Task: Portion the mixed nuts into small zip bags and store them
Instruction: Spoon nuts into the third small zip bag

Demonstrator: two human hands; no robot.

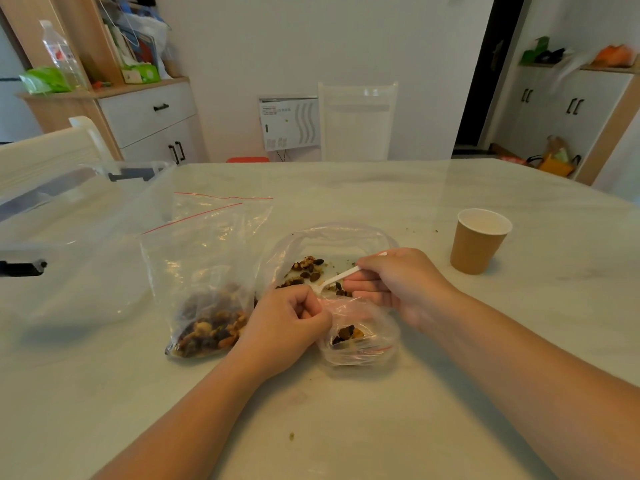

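On the table (450,393), a large open bag (332,244) with scattered mixed nuts (306,270) is flanked on its left by a filled zip bag (204,289). The mouth of a small zip bag (360,337), lying just before the large one, is pinched by the left hand (287,323). A white plastic spoon (334,280) is gripped by the right hand (398,282) over the nuts.

No legible txt anywhere. White wall unit (288,123), upper centre of the frame, has a small label strip w/ red/green marks at its top & 2 stickers at its bottom edge: print too small/blurred to read. Green box (140,73) on the sideboard, upper left, has marks, unreadable. Clear bottle (61,53), upper left, has a label w/ a red spot, no words made out. Brown paper cup (479,240), right of centre: plain.
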